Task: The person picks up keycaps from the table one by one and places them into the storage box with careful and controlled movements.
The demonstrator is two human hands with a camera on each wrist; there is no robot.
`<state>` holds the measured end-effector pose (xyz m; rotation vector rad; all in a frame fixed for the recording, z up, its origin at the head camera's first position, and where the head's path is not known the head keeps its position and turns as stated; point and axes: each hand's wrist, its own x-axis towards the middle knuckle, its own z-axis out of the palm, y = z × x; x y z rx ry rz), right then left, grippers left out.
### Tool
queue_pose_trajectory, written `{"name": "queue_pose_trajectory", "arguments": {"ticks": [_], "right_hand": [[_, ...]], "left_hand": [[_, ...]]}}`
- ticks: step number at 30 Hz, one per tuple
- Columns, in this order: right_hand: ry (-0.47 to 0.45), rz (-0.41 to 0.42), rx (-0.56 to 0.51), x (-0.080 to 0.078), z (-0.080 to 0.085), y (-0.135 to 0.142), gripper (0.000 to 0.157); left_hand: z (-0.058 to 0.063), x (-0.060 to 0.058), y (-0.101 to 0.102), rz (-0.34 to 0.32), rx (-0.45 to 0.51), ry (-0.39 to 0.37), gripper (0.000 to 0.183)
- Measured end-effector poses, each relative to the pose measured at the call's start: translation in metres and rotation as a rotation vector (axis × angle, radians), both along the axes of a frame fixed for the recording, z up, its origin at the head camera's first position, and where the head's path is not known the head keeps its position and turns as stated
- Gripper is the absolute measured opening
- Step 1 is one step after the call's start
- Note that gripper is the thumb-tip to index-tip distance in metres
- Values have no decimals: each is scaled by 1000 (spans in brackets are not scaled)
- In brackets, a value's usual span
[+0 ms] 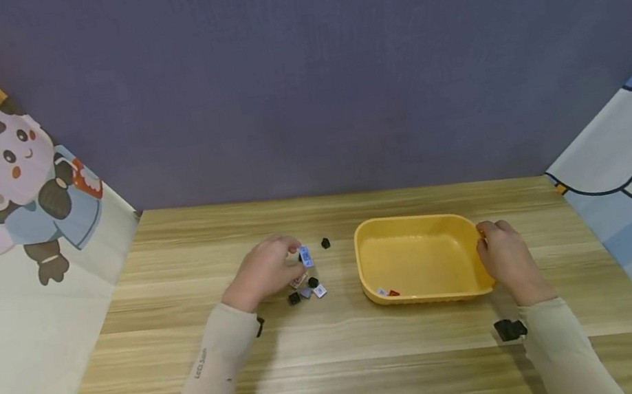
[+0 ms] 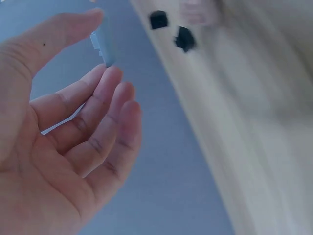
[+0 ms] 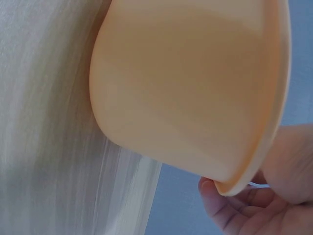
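Between thumb and fingertips, my left hand (image 1: pixel 268 268) pinches a small blue rectangular piece (image 1: pixel 306 256) with a printed face, held above the wooden table. From its edge in the left wrist view, that blue piece (image 2: pixel 104 45) looks thin. Below the hand lies a loose group of small pieces: a black one (image 1: pixel 294 298), another black one (image 1: pixel 313 282), a grey one (image 1: pixel 305 293) and a white printed tile (image 1: pixel 320 290). My right hand (image 1: pixel 508 259) grips the right rim of a yellow plastic tub (image 1: pixel 427 297); the right wrist view shows fingers (image 3: pixel 212 198) curled under the rim.
Inside the tub, a small white piece (image 1: pixel 382 292) and a red piece (image 1: pixel 393 293) lie in the near left corner. A single black piece (image 1: pixel 326 243) sits on the table (image 1: pixel 345 373) between group and tub. A dark purple wall (image 1: pixel 310 86) stands behind the table.
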<state>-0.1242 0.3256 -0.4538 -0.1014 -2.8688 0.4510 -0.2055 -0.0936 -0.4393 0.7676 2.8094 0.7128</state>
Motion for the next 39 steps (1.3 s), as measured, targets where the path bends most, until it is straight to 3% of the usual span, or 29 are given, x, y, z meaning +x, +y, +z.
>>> {"name": "queue_pose_trajectory", "arguments": {"ticks": [10,23,39], "right_hand": [[-62,-21,-8,-1,0,0,28],[-25,10,-17,1,2,3,26],[42,25,-19,1,0,3,24]], "left_hand": [[21,3,39,-77,67,49,44],[33,11,111,-250,56,80,49],[31,13,123,-273,38,77,51]]}}
